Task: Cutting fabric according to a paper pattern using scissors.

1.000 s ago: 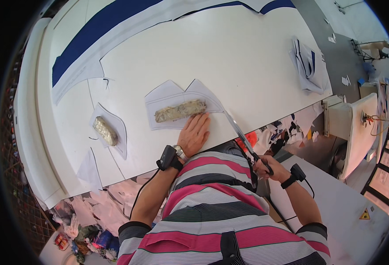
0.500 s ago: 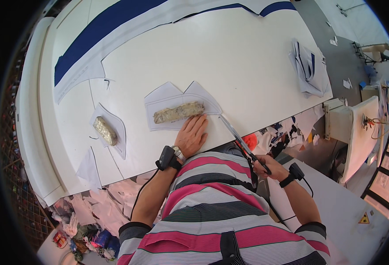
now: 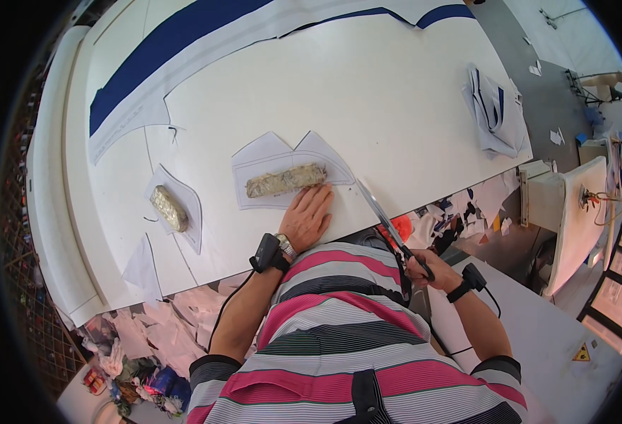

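My left hand [image 3: 308, 218] lies flat, its fingertips on the lower edge of a white cut piece [image 3: 260, 150] with two peaks and drawn lines. Those fingers also reach the edge of a long, wrapped block [image 3: 286, 180] resting on the piece. To the right, my right hand [image 3: 425, 270] grips the handles of large scissors [image 3: 380, 213]. Their long blades point up and left over the table edge, with the tips just beside the piece's right corner. A smaller white piece [image 3: 192, 205] lies farther left under a second wrapped block [image 3: 168, 209].
Navy fabric [image 3: 169, 53] with white pieces on it spans the table's far side. A folded white and navy bundle [image 3: 495, 116] sits at the right end. A thick white roll [image 3: 51, 184] borders the left. Scraps [image 3: 177, 325] fill the space below the near edge.
The scissors' tips have shifted slightly up and right, from the piece's corner to just beside it. My left hand and both wrapped blocks keep their places.
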A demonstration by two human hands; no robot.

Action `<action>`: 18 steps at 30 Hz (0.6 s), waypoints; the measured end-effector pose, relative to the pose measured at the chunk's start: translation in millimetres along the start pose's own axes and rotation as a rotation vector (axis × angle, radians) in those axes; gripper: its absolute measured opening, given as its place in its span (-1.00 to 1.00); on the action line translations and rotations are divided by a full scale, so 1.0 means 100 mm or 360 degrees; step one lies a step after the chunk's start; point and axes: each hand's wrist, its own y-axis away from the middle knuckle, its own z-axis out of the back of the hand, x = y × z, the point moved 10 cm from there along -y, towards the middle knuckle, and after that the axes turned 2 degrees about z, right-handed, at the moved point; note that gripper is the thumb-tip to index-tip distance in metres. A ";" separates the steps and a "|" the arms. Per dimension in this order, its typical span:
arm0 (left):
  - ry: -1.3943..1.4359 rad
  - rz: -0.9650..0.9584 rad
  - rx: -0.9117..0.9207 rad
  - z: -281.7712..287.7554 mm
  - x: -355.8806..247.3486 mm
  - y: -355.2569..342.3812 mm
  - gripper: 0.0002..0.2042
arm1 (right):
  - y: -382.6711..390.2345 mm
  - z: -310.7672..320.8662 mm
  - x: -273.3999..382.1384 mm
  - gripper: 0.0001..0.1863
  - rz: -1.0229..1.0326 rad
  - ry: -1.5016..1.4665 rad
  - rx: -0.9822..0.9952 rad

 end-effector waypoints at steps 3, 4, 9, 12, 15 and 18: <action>-0.0044 -0.0019 0.0003 0.00 -0.02 0.00 -0.46 | 0.04 0.03 0.00 -0.52 -0.0059 0.0005 0.0014; -0.0052 -0.0018 0.0013 0.00 -0.02 -0.01 -0.45 | 0.07 0.04 -0.03 -0.53 -0.0123 -0.0020 0.0022; -0.0069 0.0004 0.0049 -0.01 -0.02 -0.02 -0.44 | 0.08 0.05 -0.13 -0.58 -0.0217 -0.0341 0.0074; -0.0076 0.0011 0.0054 -0.02 -0.02 -0.02 -0.44 | -0.01 0.02 -0.13 -0.56 -0.0241 -0.0459 0.0144; -0.0080 0.0014 0.0044 0.00 -0.03 -0.03 -0.44 | -0.07 -0.05 -0.05 -0.51 -0.0194 -0.0313 0.0125; -0.0076 0.0017 0.0052 0.00 -0.03 -0.03 -0.44 | -0.13 0.00 0.05 -0.44 -0.0092 0.0035 0.0034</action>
